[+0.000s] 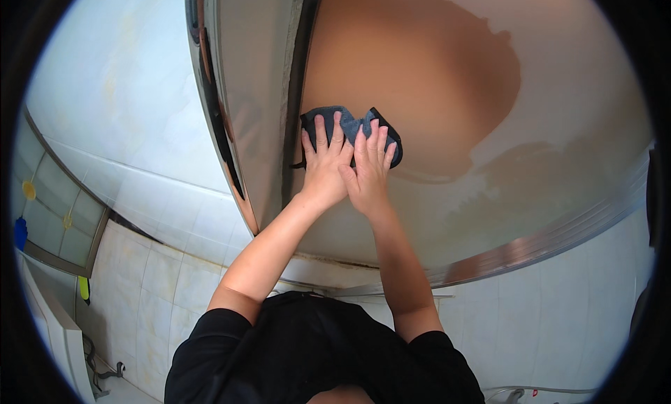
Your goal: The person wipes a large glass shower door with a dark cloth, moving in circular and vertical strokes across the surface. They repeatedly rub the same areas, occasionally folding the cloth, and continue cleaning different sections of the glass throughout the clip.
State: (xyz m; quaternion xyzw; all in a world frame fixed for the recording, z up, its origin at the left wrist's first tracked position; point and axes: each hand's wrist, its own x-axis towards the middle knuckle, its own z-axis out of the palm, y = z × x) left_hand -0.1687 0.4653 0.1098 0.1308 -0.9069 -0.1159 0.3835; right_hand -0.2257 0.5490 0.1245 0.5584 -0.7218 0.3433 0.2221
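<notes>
A dark grey cloth with black edging [331, 115] lies spread against a large glossy panel [419, 79], probably glass, close to its dark left edge strip. My left hand [327, 163] rests flat on the cloth's left part, fingers spread. On its right part lies my right hand [371, 168], fingers extended and slightly apart. The two hands touch or overlap near the thumbs. Neither hand's fingers are curled round the cloth; the palms hide its lower part. Brownish and grey reflections show on the panel.
A shiny metal frame post [220, 121] stands left of the panel, and a curved metal rail [524, 254] borders it below right. Pale tiled walls [152, 278] surround the place. At far left are a framed patterned glass pane [57, 194] and a white cabinet edge [57, 320].
</notes>
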